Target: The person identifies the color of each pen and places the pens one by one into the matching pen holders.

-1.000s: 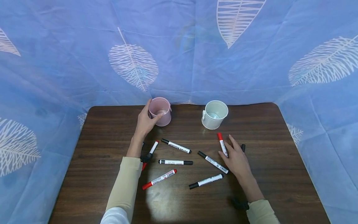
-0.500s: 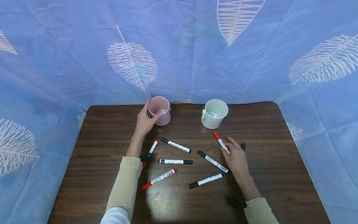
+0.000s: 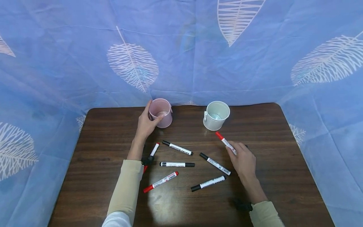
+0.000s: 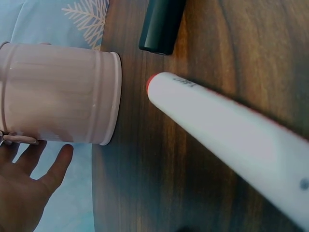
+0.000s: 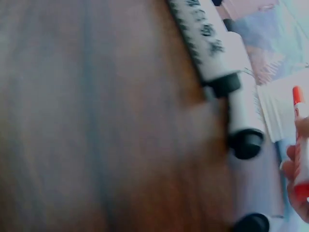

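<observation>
We pinch the red pen (image 3: pixel 225 142) in our right hand (image 3: pixel 244 162), its cap aimed at the white cup (image 3: pixel 216 115) by the tabletop's far edge, while our left hand (image 3: pixel 146 124) grips the pink cup (image 3: pixel 161 113).

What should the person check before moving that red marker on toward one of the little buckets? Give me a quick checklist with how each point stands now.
1. Marker held firmly: ok. The right hand pinches the red-capped marker, lifted off the table.
2. Cap on: ok, the red cap shows at its far end.
3. Pink bucket steadied: ok. The left hand grips its side.
4. White bucket upright and open: ok, though no hand holds it.
5. Buckets free inside: ok, both look empty from the head view.
6. Path clear: ok, probably. The other markers, such as a black-capped marker, lie flat below the lifted one.
</observation>
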{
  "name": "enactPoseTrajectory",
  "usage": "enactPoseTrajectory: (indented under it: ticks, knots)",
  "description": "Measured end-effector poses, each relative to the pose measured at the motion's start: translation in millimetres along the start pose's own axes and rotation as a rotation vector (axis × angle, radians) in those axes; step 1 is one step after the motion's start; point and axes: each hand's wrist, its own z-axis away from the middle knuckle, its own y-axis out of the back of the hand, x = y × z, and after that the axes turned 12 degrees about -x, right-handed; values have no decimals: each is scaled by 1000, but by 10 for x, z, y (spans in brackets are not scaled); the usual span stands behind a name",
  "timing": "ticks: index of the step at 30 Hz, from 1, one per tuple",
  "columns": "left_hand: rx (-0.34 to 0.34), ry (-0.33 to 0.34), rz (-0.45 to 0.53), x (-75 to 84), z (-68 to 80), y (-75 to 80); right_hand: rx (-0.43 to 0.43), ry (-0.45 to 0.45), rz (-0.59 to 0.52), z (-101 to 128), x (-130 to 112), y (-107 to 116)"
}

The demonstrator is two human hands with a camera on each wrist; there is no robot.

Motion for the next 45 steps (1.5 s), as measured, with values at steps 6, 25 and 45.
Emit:
enactPoseTrajectory:
  ticks: [6,25,45]
  knots:
    - [10,4,2,-22,10,-3,3,4,-152,-15,-29,166]
    - [16,-21,1,-9,1,3,90,204,-360,-451,-384,709]
    - [21,-38,-66,-14,-34,-4,92,282,-483,-727,-576,710]
